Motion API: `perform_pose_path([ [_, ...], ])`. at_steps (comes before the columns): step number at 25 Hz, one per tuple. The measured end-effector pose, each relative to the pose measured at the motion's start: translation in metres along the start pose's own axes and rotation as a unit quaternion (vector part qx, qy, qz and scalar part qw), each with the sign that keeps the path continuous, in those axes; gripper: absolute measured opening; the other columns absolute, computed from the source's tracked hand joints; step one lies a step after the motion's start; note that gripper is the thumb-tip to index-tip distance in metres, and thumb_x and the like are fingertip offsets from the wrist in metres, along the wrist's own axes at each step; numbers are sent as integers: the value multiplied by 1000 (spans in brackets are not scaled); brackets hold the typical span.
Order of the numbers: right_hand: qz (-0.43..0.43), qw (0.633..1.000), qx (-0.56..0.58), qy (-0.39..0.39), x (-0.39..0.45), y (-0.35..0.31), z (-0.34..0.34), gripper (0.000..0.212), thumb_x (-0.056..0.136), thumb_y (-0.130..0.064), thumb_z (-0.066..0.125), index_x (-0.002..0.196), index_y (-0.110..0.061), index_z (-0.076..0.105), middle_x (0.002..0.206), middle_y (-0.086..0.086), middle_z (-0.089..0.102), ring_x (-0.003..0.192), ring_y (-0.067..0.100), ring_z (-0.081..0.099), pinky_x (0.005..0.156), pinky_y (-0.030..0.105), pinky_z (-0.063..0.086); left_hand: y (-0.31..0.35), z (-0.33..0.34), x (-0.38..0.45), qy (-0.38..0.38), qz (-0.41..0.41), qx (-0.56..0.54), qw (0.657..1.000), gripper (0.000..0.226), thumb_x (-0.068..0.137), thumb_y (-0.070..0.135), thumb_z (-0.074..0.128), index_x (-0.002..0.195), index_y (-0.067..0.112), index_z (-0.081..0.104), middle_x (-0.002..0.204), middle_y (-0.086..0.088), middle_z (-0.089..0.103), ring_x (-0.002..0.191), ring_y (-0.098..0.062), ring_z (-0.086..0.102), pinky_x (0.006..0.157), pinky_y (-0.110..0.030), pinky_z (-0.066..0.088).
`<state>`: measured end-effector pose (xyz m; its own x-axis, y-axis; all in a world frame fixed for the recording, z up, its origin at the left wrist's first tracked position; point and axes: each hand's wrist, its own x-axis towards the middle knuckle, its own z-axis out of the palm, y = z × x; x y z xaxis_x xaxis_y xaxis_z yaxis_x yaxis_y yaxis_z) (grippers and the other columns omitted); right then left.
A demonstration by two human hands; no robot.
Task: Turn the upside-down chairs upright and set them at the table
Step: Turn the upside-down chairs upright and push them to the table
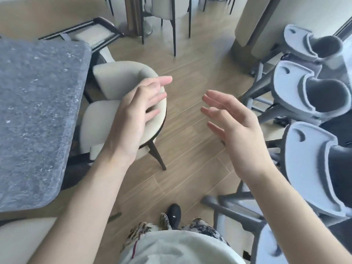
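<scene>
A cream upholstered chair (116, 77) with dark legs stands upright at the right edge of the grey marble table (38, 103), its curved back toward me. My left hand (137, 113) hovers over the top of the backrest with fingers spread, holding nothing. My right hand (234, 122) is raised over the wooden floor to the right of the chair, fingers apart and empty. Beyond the table's far corner another chair (89, 33) with a dark frame lies tipped against the table.
Several grey high chairs (308, 96) with trays stand stacked along the right side. More chairs and a table base (165, 12) are at the back. A cream chair back (28, 241) sits at the bottom left. My shoe (174, 214) rests on the wooden floor.
</scene>
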<state>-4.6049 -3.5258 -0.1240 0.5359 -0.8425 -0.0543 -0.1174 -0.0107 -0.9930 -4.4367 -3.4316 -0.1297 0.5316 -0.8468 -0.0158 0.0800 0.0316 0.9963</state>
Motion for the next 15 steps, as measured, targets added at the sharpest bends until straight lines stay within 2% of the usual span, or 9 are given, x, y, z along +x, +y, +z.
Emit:
perform_pose_path([
  [6, 4, 999, 1, -36, 114, -10, -18, 33, 97, -14, 59, 128, -24, 64, 128, -14, 66, 108, -4, 64, 103, 31, 49, -5, 14, 100, 36, 0, -11, 999, 58, 74, 55, 45, 122, 31, 69, 133, 16, 65, 125, -5, 60, 108, -40, 42],
  [12, 20, 998, 25, -54, 228, -10, -24, 36, 96, -10, 60, 130, -21, 63, 128, -11, 66, 99, -13, 64, 92, 12, 50, -17, 24, 214, 29, 5, -17, 999, 50, 78, 50, 44, 117, 34, 71, 134, 15, 66, 127, -9, 60, 108, -45, 41],
  [15, 21, 997, 25, -65, 299, -10, -22, 35, 95, -12, 61, 129, -21, 64, 126, -11, 66, 100, -11, 64, 90, 12, 49, -23, 20, 279, 34, 10, -27, 999, 51, 79, 50, 44, 120, 33, 70, 135, 16, 64, 128, -10, 59, 106, -43, 41],
])
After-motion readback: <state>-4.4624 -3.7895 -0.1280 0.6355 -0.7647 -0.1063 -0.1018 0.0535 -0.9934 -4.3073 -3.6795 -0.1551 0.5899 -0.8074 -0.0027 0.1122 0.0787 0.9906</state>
